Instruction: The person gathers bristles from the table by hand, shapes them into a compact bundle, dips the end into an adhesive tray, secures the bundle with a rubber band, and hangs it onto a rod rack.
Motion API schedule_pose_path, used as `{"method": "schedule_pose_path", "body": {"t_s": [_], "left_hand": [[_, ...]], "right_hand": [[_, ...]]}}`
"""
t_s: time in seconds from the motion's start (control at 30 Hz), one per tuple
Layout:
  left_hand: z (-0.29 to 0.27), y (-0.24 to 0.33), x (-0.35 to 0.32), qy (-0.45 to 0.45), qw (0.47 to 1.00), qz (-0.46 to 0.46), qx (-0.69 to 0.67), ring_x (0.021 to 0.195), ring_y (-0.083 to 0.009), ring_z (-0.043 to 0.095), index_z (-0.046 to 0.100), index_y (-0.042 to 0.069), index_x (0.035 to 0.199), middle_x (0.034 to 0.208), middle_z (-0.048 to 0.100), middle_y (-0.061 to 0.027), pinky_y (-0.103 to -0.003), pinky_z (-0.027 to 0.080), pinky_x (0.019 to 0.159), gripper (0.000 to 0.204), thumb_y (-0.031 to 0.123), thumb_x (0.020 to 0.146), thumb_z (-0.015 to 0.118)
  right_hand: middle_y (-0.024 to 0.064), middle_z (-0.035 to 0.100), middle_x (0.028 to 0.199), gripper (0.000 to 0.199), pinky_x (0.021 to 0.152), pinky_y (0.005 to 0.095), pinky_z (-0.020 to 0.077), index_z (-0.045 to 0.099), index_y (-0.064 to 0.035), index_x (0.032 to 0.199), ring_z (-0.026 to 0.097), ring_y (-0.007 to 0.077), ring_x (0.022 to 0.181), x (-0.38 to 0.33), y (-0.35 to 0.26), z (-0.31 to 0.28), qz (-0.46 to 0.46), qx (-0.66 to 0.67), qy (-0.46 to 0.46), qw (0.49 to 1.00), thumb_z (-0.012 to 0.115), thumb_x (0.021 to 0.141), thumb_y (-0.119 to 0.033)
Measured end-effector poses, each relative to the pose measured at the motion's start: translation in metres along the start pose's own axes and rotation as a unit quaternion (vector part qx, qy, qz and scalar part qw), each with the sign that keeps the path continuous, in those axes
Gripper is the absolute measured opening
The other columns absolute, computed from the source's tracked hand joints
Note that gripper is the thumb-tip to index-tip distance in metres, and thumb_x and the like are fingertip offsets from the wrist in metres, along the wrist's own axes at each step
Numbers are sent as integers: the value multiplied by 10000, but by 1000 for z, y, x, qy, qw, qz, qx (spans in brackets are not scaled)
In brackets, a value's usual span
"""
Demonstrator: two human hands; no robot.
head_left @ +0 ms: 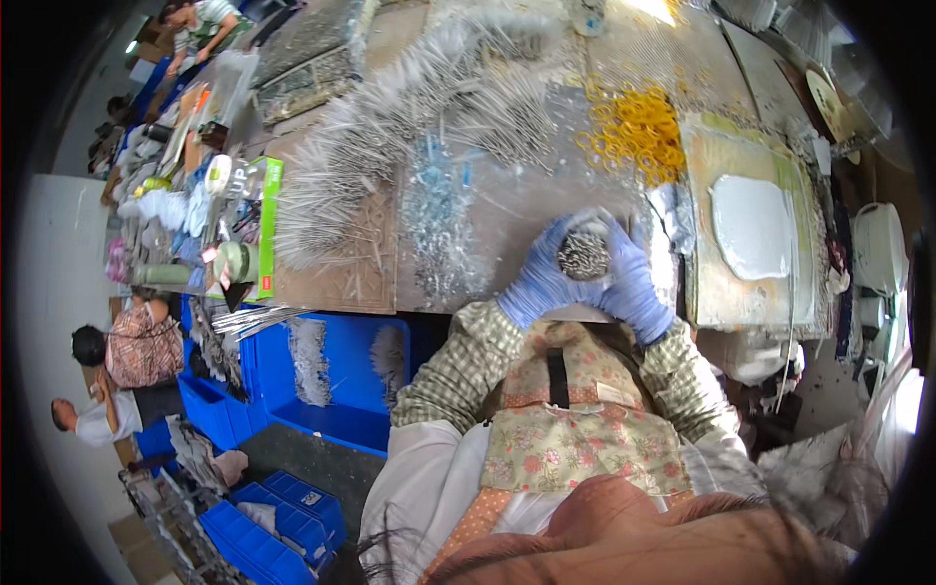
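Head-cam view looking down on a crowded worktop (526, 210). At its near edge, centre-right, both hands in blue gloves cup one tight bundle of thin metal pins (583, 253), held upright w/ the pin ends facing the camera. Left hand (539, 283) wraps the bundle's left side, right hand (634, 283) wraps the right; both are closed around it, fingers curled, thumbs hidden.

Handling, as a judgement: the bundle looks loose, not tied, so pins prob. slide past each other and spill if the squeeze eases. Each pin is likely stiff, thin, smooth and maybe sharp at the tip. Together they seem fairly weighty for their size. Best hold is round the bundle's middle, pressure from both sides, ends kept level.

Around it: heaps of grey pins (429, 107) fan across the worktop's middle and far-left part; a pile of yellow rings (639, 132) lies toward the far-right. A white slab (751, 226) sits on a board by the right edge. Blue bins (336, 380) stand below the near-left edge.
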State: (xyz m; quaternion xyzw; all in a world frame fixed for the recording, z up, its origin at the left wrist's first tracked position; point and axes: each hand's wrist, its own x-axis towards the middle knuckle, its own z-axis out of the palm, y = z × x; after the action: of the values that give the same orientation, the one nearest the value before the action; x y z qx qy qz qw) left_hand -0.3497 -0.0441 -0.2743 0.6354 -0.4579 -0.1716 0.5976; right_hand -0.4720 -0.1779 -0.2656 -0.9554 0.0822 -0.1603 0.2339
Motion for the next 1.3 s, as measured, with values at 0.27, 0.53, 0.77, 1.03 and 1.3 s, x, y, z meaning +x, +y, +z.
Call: {"method": "schedule_pose_path", "body": {"t_s": [0.27,0.53,0.77,1.03,1.3], "left_hand": [[16,-22,-4,-48,989,60,123,1304,-307,543,482,62,1404,1385,550,-150,-403,457,1099,899,323,678,942],[1,28,11,4,996,50,70,1217,-277,632,569,63,1326,1336,624,-140,-418,457,1109,766,313,697,926],[9,8,22,-45,993,30,-102,1067,-198,707,626,76,1208,1155,727,-93,-345,549,983,509,149,765,866],[17,-2,27,1,999,25,-25,904,-165,719,616,90,1160,1027,720,-57,-324,585,816,471,182,757,842],[40,-30,12,63,962,-88,-251,940,-290,716,601,129,1169,1012,701,-101,-394,577,848,444,230,784,799]], "right_hand": [[198,628,1289,817,1192,564,296,544,-74,1367,548,452,1250,-11,12,21,47,168,13,985,859,701,-428],[242,625,1250,740,1168,560,327,570,-44,1318,527,500,1250,-20,24,39,152,305,56,939,840,716,-378],[165,577,1362,698,1228,569,220,560,-119,1371,476,420,1341,-12,26,26,57,62,-69,994,751,786,-448],[270,281,1610,1514,1258,457,226,122,-35,1615,254,401,1518,35,-12,-87,-2,193,-85,977,914,466,-623],[266,370,1585,1088,1244,552,168,261,8,1587,337,456,1475,83,-29,-80,-131,127,-131,974,344,903,-834]]}}
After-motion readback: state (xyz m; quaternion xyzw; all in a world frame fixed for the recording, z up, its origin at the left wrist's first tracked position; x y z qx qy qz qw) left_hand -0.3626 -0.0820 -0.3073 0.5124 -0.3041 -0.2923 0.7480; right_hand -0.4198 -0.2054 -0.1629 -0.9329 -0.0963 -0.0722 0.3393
